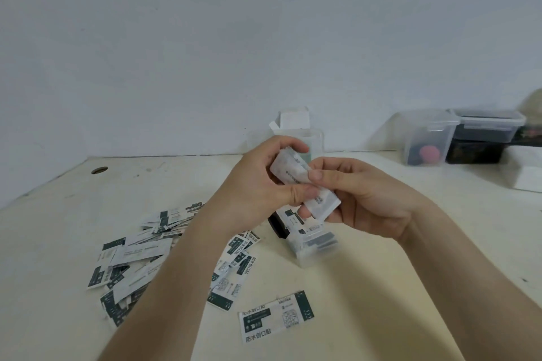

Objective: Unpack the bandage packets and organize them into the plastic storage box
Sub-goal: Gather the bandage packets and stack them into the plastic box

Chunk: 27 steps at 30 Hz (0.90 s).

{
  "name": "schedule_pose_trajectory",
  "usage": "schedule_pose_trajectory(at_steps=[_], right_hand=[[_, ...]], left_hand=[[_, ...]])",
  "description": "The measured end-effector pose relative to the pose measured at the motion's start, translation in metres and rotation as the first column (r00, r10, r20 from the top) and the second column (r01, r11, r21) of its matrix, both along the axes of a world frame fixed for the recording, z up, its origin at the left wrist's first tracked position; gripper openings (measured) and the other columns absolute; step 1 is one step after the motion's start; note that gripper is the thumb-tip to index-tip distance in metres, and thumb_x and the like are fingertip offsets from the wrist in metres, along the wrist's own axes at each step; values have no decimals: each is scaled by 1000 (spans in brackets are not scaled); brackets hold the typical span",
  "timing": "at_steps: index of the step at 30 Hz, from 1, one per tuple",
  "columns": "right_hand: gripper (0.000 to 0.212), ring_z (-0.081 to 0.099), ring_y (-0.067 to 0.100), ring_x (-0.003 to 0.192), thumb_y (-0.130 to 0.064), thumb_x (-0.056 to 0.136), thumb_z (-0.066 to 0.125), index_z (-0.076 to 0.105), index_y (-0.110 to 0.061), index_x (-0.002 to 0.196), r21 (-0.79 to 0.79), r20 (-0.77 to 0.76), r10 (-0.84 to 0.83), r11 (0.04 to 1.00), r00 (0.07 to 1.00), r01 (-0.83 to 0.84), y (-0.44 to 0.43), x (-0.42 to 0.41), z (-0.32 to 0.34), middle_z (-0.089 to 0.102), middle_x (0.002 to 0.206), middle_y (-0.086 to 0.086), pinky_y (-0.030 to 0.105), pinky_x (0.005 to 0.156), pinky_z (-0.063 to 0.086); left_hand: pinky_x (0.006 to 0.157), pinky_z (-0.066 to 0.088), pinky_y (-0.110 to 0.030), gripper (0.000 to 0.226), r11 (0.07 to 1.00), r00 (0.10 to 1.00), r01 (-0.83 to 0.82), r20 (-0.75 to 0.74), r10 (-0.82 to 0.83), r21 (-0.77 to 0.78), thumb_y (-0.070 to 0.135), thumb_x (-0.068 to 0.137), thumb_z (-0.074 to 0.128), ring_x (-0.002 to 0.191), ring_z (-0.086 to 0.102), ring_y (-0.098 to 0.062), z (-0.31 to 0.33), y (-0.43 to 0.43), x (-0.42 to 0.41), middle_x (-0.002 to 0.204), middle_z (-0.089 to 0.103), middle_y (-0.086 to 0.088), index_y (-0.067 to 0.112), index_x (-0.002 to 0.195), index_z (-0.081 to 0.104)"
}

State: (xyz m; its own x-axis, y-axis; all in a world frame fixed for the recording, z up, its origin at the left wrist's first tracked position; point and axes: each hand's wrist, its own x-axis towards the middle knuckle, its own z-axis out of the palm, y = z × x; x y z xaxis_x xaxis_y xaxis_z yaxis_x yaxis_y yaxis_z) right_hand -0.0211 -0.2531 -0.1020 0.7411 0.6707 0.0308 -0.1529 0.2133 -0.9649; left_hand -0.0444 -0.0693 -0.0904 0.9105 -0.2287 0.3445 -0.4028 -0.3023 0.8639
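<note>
Mid-sorting, we judge: our left hand [264,182] and right hand [360,196] both pinch a white paper bandage-packet stack [305,184] above the small clear plastic storage box [316,249]; next, slot it in squarely.

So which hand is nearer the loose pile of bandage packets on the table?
Left. The left hand is held just beyond the right edge of the pile, its forearm crossing over the packets. The right hand is farther right. Both grip one packet bundle.
</note>
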Motion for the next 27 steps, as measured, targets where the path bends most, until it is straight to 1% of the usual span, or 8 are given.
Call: schedule_pose_trajectory(at_steps=[3,7,10,12,14,17,21,27], right_hand=[[17,71,23,68,-18,76,73,61,-12,86,-94,58,-132,986,990,137,-7,7,9,72,83,15,26,61,58],[21,70,24,67,-14,79,78,59,-7,84,-477,363,-259,773,895,417,-17,21,14,74,84,22,32,72,59],[20,63,17,52,-23,78,77,61,-10,82,-728,524,-34,502,851,467,-10,32,16,72,69,10,22,58,56],[20,60,14,48,-28,77,77,64,-13,83,-814,532,113,342,839,470,1,37,16,68,67,2,13,44,46],[26,64,16,52,-31,77,78,67,-10,89,-862,491,187,247,851,443,12,44,11,70,78,4,16,48,50],[27,61,15,50,-31,77,78,65,-10,87,-895,443,241,167,863,413,25,52,0,67,77,3,20,52,51],[28,52,13,43,-31,79,77,56,-13,73,-892,450,285,100,846,441,35,57,-10,56,60,-1,21,52,48],[35,49,13,44,-39,77,77,53,-15,67,-889,452,299,76,840,451,39,59,-17,53,54,-3,20,50,42]], left_hand=[[76,50,-15,65,977,980,-194,70,188,91,38,67,83,76,58,-4,-5,-3,7,103,59,15,41,123,51],[66,45,-19,12,878,945,-311,214,246,364,32,88,65,70,53,-10,-24,5,12,92,62,17,36,99,68],[69,38,-20,22,752,972,-230,178,150,618,39,92,55,79,51,2,-45,8,16,87,64,16,29,84,73],[74,41,-24,38,704,977,-213,168,134,677,45,94,45,84,53,0,-51,10,19,87,64,13,24,79,72],[79,47,-32,50,672,982,-188,142,122,717,51,90,32,87,57,-4,-52,11,21,90,64,13,22,78,71],[82,48,-36,53,678,992,-127,82,99,724,48,87,25,89,59,-6,-49,10,20,94,63,11,21,85,71],[87,43,-25,36,770,988,-152,100,114,620,31,90,35,94,54,-1,-47,12,21,106,60,16,30,104,68],[93,27,-21,32,748,976,-218,148,161,627,23,97,40,125,28,-3,-43,17,25,131,47,19,35,95,70]])
